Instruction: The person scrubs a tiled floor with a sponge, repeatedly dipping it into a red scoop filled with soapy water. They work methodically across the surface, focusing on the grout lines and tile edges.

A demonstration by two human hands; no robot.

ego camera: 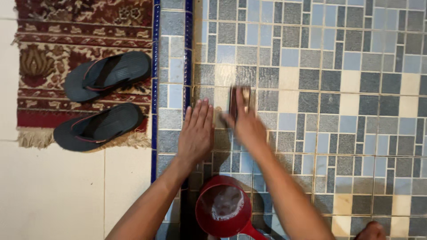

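At the centre of the frame the right hand [247, 126] is gripping a small brown scrub brush [240, 98], blurred, against the wet, glossy grey-and-blue tiled floor [338, 89]. The left hand [195, 133] is pressing flat beside it, fingers together. Judging by the sheen, scrubbing is partly done. A round red dipper [222, 206] is holding soapy water at bottom centre; dark rubber flip-flops [104, 100] are lying on a fringed patterned rug [40, 58], upper left.

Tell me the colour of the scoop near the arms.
Red, with soapy water inside; the scoop shows in the head view, between the forearms.
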